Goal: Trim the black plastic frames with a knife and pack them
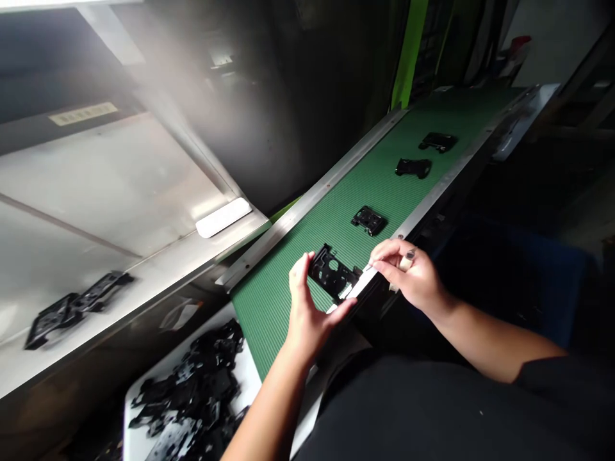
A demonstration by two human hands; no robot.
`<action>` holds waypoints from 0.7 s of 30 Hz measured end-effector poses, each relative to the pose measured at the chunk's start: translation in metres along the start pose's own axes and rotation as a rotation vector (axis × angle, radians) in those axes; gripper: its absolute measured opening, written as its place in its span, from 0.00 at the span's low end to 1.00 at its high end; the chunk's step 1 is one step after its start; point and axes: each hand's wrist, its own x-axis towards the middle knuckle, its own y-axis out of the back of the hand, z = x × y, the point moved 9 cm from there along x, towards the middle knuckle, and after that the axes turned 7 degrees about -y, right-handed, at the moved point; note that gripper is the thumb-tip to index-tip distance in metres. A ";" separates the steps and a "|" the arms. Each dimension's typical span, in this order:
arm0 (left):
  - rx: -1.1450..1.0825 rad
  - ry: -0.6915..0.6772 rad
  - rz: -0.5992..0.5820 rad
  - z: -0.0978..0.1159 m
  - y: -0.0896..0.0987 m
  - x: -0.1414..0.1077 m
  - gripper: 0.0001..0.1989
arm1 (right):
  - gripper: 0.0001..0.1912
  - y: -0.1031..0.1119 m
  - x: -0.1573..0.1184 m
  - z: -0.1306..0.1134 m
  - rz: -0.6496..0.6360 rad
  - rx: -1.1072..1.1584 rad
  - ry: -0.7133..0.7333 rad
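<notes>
My left hand [312, 314] grips a flat black plastic part [331, 272] between thumb and fingers, above the near end of the green ribbed conveyor belt [269, 320]. The part has a round hole and small cutouts. To its right, my right hand [408, 272] is closed in a pinch beside the belt's metal edge. A small thin light-coloured piece shows at its fingertips, too small to name. A ring-like band is on one finger. Just beyond the held part, another black part [369, 220] lies on the belt.
Two black parts [413, 168] [437, 141] lie farther up the belt. At lower left, a white tray [132, 410] holds a heap of black pieces. More black parts [72, 310] and a white flat object [223, 218] rest on the metal ledge at left.
</notes>
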 end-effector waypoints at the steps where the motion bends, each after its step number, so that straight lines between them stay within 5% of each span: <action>1: 0.011 -0.016 0.025 0.012 0.010 -0.005 0.63 | 0.04 -0.003 0.001 -0.005 0.004 0.004 0.021; 8: 0.121 -0.117 0.204 0.062 0.075 -0.037 0.67 | 0.05 -0.039 -0.004 -0.013 -0.019 0.080 0.020; 14: 0.150 -0.177 0.228 0.086 0.130 -0.061 0.67 | 0.07 -0.092 -0.024 -0.016 -0.055 0.116 0.010; 18: 0.181 -0.174 0.242 0.088 0.170 -0.087 0.68 | 0.05 -0.133 -0.039 -0.020 -0.101 0.117 0.012; 21: 0.325 -0.054 0.172 0.064 0.196 -0.123 0.60 | 0.05 -0.155 -0.051 -0.020 -0.093 0.096 0.017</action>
